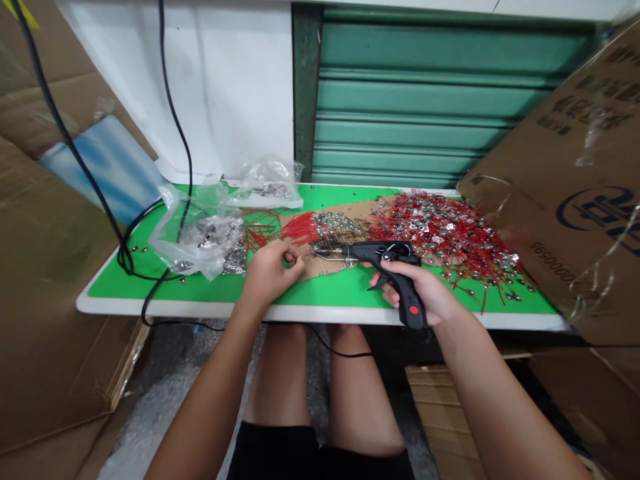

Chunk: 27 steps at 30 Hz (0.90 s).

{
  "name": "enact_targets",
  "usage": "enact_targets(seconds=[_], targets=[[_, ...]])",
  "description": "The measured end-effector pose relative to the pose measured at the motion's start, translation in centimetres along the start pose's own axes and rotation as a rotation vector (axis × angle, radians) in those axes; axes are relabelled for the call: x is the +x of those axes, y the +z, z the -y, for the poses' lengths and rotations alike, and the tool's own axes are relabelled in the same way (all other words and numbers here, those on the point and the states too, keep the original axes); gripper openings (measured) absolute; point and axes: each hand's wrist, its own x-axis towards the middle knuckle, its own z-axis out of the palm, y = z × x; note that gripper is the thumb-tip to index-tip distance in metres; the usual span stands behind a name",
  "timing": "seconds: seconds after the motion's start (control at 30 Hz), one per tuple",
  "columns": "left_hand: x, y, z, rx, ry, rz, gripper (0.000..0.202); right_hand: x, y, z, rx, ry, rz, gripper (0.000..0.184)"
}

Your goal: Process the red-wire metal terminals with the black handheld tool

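Observation:
My right hand (425, 290) grips the handle of a black soldering gun (387, 263) with a red button, its metal tip pointing left over a brown cardboard sheet (325, 263). My left hand (273, 270) rests on the green table top (345, 290) just left of the tip, fingers pinched together on something too small to make out. A bundle of red wires (300, 227) and a heap of small metal terminals (337, 223) lie just beyond my hands. A large pile of red wires with terminals attached (450, 237) spreads out to the right.
Clear plastic bags of metal parts (210, 237) sit at the table's left, another bag (273, 183) at the back. Black cables (127, 257) run over the left edge. Cardboard boxes (575, 180) crowd both sides; a green shutter (425, 100) stands behind.

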Motion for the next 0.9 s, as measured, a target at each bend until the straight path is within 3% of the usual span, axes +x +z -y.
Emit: enact_targets(seconds=[0.9], targets=[[-0.09, -0.05, -0.12, 0.015, -0.012, 0.008, 0.007, 0.17, -0.28, 0.12, 0.043, 0.048, 0.003, 0.023]])
